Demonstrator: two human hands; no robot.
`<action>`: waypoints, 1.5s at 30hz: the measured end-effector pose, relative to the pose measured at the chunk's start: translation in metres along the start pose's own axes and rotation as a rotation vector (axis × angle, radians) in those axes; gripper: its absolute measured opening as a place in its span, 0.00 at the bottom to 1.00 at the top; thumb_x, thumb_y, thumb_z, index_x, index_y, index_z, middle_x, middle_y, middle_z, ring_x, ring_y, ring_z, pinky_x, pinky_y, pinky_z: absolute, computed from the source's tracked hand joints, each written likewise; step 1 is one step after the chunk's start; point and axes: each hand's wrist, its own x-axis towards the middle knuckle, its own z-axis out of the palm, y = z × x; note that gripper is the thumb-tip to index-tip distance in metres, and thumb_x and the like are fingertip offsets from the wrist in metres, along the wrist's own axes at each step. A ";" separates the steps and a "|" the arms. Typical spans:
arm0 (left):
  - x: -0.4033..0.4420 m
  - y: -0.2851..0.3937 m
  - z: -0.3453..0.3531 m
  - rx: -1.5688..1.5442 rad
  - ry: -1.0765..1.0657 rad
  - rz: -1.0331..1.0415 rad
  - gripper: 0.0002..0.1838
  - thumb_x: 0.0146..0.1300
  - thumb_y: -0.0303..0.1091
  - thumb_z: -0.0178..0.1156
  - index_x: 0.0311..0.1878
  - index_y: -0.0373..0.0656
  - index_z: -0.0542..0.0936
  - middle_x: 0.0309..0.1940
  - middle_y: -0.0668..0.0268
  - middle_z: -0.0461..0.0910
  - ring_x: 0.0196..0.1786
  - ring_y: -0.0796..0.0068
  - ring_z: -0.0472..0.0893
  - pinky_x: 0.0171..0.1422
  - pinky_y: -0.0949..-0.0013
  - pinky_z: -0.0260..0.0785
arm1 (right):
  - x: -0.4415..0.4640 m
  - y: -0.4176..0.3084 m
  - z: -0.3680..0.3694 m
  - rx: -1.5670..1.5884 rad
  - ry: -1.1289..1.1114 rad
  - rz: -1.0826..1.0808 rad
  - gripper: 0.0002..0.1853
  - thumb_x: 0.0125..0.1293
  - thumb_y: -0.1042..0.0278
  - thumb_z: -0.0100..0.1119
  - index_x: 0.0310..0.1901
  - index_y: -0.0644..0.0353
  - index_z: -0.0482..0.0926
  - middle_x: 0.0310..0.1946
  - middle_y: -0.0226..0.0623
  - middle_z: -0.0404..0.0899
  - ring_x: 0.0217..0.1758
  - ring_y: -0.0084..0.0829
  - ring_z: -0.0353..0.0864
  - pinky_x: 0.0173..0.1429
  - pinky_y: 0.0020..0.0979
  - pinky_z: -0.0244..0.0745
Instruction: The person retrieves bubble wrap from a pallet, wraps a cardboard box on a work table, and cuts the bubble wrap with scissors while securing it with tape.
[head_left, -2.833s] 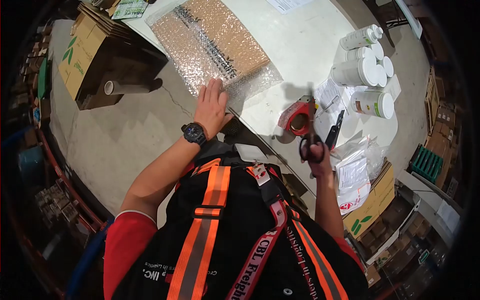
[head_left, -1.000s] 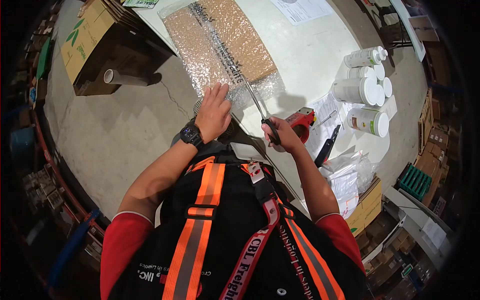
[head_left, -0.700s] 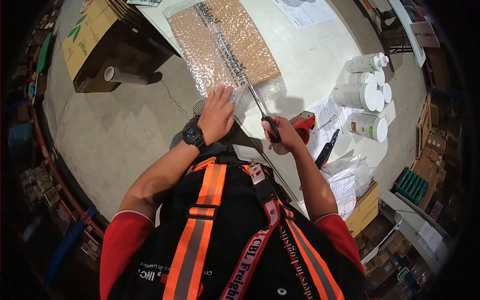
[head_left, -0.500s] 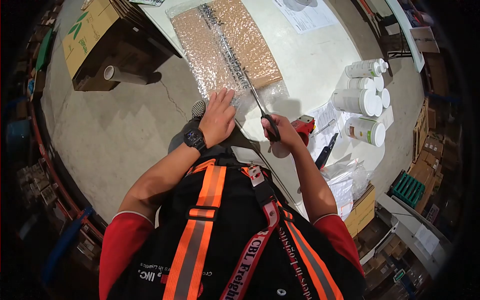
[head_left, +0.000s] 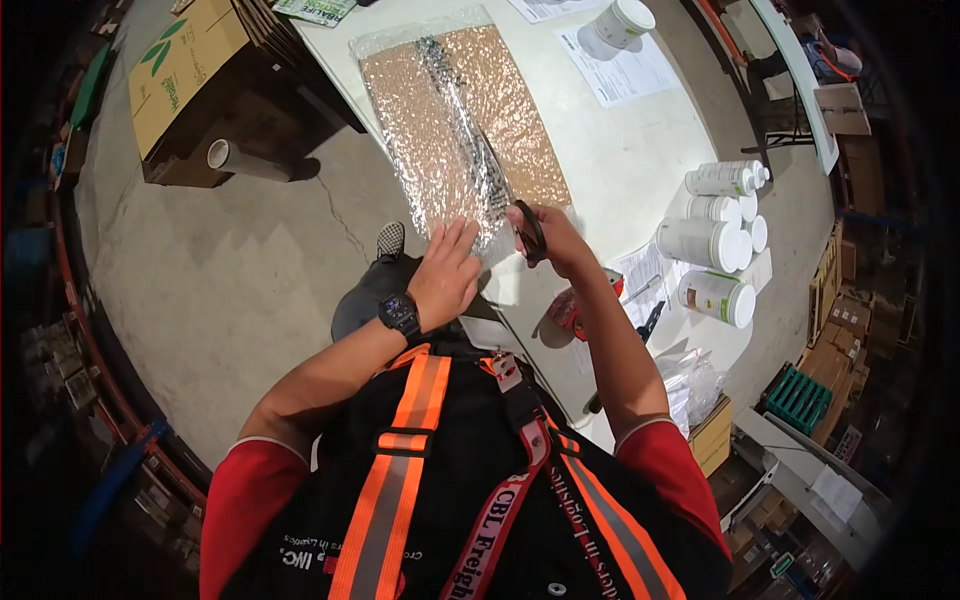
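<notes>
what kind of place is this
Probably a warehouse or packing area: flattened cartons stand beside a white worktable with white tubs and a bubble-wrapped cardboard piece, and more boxes are stacked at the right.

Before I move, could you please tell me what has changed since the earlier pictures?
The right hand has carried the scissors leftward from beside the tape dispenser to the bubble-wrapped cardboard. The left hand stayed on the wrap; the clustered bottles stayed put.
</notes>
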 end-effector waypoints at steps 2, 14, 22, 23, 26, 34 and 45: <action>0.000 0.000 -0.001 -0.012 -0.013 -0.003 0.10 0.48 0.26 0.59 0.34 0.37 0.70 0.60 0.44 0.63 0.67 0.42 0.58 0.69 0.43 0.48 | 0.011 -0.015 0.002 -0.026 0.016 0.007 0.21 0.60 0.42 0.57 0.28 0.55 0.72 0.17 0.26 0.72 0.15 0.17 0.69 0.17 0.20 0.65; 0.000 -0.011 -0.008 -0.140 -0.021 -0.007 0.10 0.48 0.28 0.59 0.35 0.38 0.74 0.61 0.46 0.64 0.67 0.48 0.60 0.71 0.48 0.49 | 0.096 -0.116 0.000 0.019 -0.090 -0.033 0.25 0.58 0.40 0.59 0.23 0.57 0.72 0.15 0.29 0.71 0.11 0.19 0.65 0.13 0.22 0.58; 0.001 -0.018 -0.013 -0.172 -0.081 0.012 0.10 0.48 0.30 0.58 0.34 0.36 0.76 0.58 0.45 0.66 0.67 0.48 0.59 0.72 0.50 0.49 | 0.208 -0.216 0.013 0.008 -0.042 0.009 0.28 0.50 0.35 0.64 0.24 0.55 0.70 0.13 0.30 0.71 0.10 0.24 0.69 0.12 0.22 0.66; 0.001 -0.019 -0.012 -0.166 -0.084 0.015 0.10 0.49 0.30 0.57 0.34 0.36 0.76 0.59 0.45 0.66 0.67 0.48 0.59 0.72 0.51 0.49 | 0.215 -0.237 0.015 -0.019 -0.056 -0.050 0.27 0.50 0.36 0.64 0.24 0.55 0.71 0.14 0.31 0.72 0.11 0.24 0.70 0.13 0.22 0.67; 0.001 -0.022 -0.012 -0.163 -0.050 0.039 0.10 0.50 0.30 0.57 0.35 0.35 0.76 0.59 0.44 0.65 0.67 0.49 0.60 0.71 0.51 0.50 | 0.213 -0.288 0.018 -0.044 -0.028 -0.357 0.27 0.50 0.36 0.65 0.26 0.57 0.74 0.19 0.31 0.74 0.18 0.22 0.72 0.21 0.22 0.70; -0.011 -0.028 -0.038 -0.848 0.176 -0.339 0.06 0.54 0.25 0.59 0.35 0.39 0.74 0.59 0.48 0.68 0.64 0.50 0.65 0.67 0.60 0.56 | 0.111 -0.184 -0.055 -0.556 0.670 -0.471 0.30 0.49 0.38 0.65 0.22 0.63 0.71 0.18 0.41 0.74 0.22 0.34 0.74 0.29 0.33 0.69; 0.002 -0.066 -0.040 -1.145 0.427 -0.887 0.06 0.63 0.29 0.55 0.30 0.44 0.70 0.22 0.72 0.72 0.26 0.84 0.71 0.32 0.78 0.63 | 0.043 -0.055 0.005 -0.966 0.757 -0.295 0.19 0.55 0.56 0.60 0.46 0.57 0.75 0.42 0.40 0.73 0.50 0.40 0.72 0.50 0.39 0.71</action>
